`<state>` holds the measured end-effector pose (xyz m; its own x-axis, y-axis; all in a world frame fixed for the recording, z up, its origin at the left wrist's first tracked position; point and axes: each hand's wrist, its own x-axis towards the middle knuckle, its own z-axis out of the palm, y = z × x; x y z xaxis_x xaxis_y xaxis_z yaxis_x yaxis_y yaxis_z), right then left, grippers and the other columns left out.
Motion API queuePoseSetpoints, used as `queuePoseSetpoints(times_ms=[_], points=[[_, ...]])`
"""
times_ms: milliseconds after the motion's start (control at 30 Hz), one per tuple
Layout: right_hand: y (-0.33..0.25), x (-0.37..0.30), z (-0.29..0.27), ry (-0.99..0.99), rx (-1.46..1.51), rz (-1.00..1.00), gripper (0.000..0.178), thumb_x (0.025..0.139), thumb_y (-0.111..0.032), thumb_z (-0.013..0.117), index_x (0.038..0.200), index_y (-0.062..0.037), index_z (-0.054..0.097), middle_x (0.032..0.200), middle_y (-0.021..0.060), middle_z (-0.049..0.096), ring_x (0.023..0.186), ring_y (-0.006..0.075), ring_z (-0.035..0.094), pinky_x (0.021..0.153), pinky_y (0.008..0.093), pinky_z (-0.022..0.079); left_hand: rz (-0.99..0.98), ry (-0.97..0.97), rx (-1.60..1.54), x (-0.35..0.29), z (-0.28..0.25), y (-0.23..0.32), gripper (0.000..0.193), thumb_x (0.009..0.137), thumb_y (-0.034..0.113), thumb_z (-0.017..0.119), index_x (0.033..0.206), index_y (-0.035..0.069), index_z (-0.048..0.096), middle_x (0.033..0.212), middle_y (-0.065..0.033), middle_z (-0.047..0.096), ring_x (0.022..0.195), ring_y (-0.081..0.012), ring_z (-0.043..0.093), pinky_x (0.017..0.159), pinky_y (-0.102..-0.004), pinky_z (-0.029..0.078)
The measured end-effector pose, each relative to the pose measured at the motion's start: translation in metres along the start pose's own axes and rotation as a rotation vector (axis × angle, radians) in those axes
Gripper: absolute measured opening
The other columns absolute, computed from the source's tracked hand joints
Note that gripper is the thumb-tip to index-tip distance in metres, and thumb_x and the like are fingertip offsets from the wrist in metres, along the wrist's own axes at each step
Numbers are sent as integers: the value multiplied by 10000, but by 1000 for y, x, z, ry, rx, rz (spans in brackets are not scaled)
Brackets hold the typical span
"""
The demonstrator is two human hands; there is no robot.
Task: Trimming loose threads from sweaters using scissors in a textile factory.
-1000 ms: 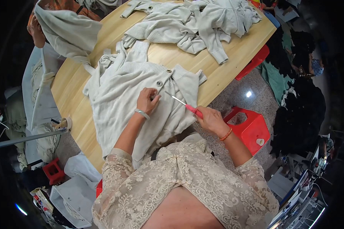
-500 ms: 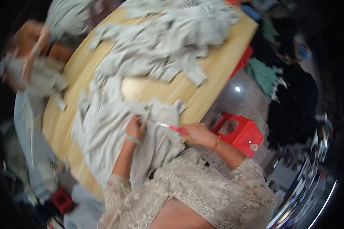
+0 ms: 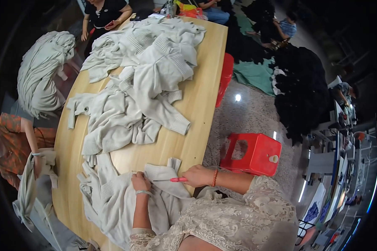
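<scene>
pale knit sweater [image 3: 113,201] is lying flat on the near end of the wooden table [image 3: 197,104], where i am watching my left hand [image 3: 140,183] pressing on its ribbed edge. my right hand [image 3: 197,175] is gripping a red-handled tool [image 3: 171,180], tip pointing at the left fingers. more sweaters [image 3: 142,71] are piling beyond; red stool [image 3: 251,152] is standing beside.

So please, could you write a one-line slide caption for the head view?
Left hand presses a pale knit sweater on the wooden table; right hand holds a red-handled tool.
</scene>
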<state>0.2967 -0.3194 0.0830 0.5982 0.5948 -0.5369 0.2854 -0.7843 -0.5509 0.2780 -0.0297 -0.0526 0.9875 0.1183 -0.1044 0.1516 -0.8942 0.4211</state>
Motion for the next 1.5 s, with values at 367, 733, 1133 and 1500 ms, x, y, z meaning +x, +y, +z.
queuePoseSetpoints(times_ms=[367,733,1133,1500], points=[[49,51,-9,366,-23,35,294,865,-338,598,850,-44,612,762,188,645,772,380,645,675,490,502,-119,25,-476,-5,-27,12,247,799,95,668,1016,-11,619,883,-100,633,744,-162,604,694,-274,496],[10,196,-97,612,132,-247,320,794,-243,687,984,-25,551,969,202,614,875,399,604,739,472,488,263,-130,-1388,-27,-189,143,561,821,184,684,1302,-30,491,1219,-180,549,1107,-276,551,975,-396,402],[-26,224,-46,387,11,-277,328,803,-265,671,971,-21,533,893,232,630,840,427,611,725,499,491,844,268,-1547,-52,-297,207,338,993,340,444,1312,228,434,1123,-252,539,878,-361,572,709,-464,473],[15,135,7,331,11,-124,305,809,-262,662,951,-15,553,826,242,637,796,428,624,695,495,497,1113,82,-1635,-81,-289,188,264,957,326,540,1195,214,567,1154,-239,515,982,-381,534,823,-488,445]])
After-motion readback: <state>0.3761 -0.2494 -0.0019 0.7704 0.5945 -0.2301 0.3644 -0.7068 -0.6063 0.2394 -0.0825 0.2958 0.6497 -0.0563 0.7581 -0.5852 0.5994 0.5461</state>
